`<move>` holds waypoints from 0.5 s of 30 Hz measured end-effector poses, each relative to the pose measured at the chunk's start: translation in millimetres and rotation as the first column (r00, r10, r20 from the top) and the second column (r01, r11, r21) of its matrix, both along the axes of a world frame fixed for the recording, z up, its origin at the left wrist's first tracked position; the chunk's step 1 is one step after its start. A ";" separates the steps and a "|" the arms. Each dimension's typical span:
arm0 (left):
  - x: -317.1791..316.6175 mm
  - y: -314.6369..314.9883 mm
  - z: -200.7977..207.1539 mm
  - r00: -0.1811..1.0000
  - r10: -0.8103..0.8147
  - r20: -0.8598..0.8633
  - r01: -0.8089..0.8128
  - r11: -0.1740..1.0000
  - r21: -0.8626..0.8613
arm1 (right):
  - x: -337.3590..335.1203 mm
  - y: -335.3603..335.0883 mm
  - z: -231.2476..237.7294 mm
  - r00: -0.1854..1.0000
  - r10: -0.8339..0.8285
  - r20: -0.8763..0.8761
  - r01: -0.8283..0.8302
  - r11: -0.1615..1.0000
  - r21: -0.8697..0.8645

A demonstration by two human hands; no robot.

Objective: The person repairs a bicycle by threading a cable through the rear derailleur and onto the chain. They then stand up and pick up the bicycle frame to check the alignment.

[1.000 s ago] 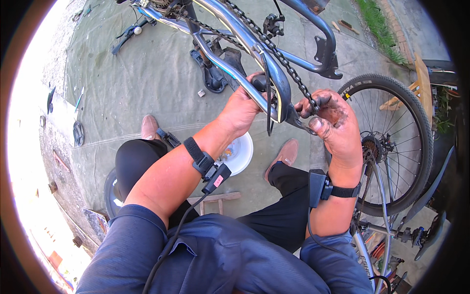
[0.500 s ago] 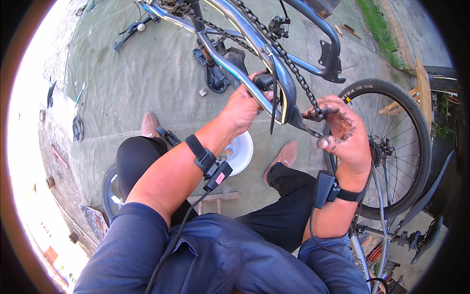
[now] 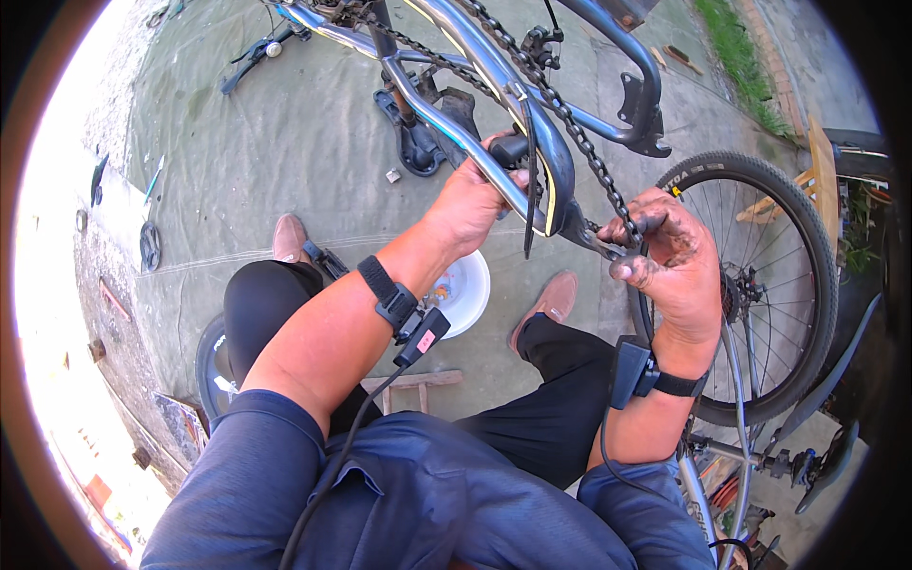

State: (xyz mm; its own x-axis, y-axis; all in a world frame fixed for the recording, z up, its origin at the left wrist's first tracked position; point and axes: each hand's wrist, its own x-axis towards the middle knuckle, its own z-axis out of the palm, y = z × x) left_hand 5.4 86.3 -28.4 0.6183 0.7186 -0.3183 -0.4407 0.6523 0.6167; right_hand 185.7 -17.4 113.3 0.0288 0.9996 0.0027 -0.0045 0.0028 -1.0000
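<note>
A bicycle frame (image 3: 442, 133) with silver-blue tubes slants across the upper middle. My left hand (image 3: 470, 201) reaches behind its lower tube, fingers closed round a black rounded part (image 3: 509, 149); the tube hides some of the fingers. A dark bicycle chain (image 3: 591, 152) runs down along the frame. Its lower end is in my right hand (image 3: 676, 249), between thumb and fingers, beside the frame's dark tip (image 3: 579, 231). Black grease smears the right fingers. A thin black cable (image 3: 529, 223) hangs from the frame between my hands.
A bicycle wheel (image 3: 825, 285) stands at the right, above another bicycle's frame (image 3: 736, 366). Below my left forearm is a white bucket (image 3: 475, 294), with a wooden stool (image 3: 427, 379) nearby. Black parts (image 3: 418, 157) lie beyond the frame on the green ground sheet (image 3: 313, 133).
The chain's lower end has shifted slightly down and right, and my right fingers have drawn in around it. My left hand stays in nearly the same place.
</note>
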 end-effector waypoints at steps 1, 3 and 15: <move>0.2 -0.9 -1.7 1.000 0.003 0.015 -0.003 1.000 -0.013 | -0.7 -0.3 0.8 1.000 -0.003 0.016 0.003 1.000 0.004; 1.3 -2.2 -2.0 0.999 0.009 0.043 -0.007 0.999 -0.038 | -2.3 -1.3 2.7 0.999 -0.019 0.040 0.020 1.000 -0.006; 0.8 -7.8 5.7 0.996 0.004 0.089 0.000 0.999 -0.049 | -9.1 3.9 14.5 0.988 0.008 0.153 0.006 0.996 -0.094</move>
